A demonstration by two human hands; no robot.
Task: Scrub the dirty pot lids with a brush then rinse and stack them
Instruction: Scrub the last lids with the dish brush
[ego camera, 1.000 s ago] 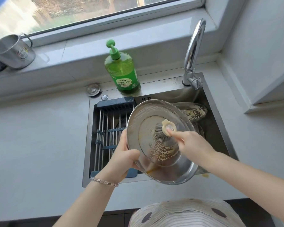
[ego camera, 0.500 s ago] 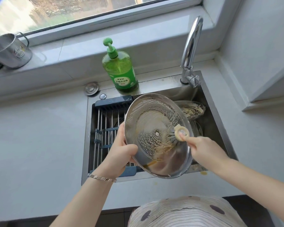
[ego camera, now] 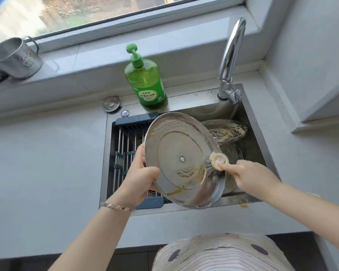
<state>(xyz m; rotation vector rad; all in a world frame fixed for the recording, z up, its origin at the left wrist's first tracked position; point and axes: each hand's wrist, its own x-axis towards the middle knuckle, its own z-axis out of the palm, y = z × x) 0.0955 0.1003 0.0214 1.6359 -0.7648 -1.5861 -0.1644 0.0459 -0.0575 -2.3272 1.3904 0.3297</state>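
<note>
The left hand grips the big steel pot lid by its left rim, thumb over the inner face and fingers clamped behind, holding it tilted on edge above the sink with the underside facing up toward the camera. The right hand has its fingers closed tight around the pale brush, and the dark bristles press against the lid's right side, just inside the rim. Soap suds streak the inner face (a patch below the centre hole, a smear along the top edge), and an orange-brown dribble sits at the lid's lower lip. Behind it, down in the basin, more dirty lids lie stacked and lathered, yellowish residue on the top one. A blue-ended roll-up drying rack spans the left part of the sink, partly hidden by the held lid. At the back rim stands a green dish soap bottle with a pump, upright, left of the chrome faucet, which runs no visible water. Over on the windowsill, far left, a metal mug rests tilted. A bracelet circles the left wrist, and a small orange spot marks the grey table just in front of the sink.
</note>
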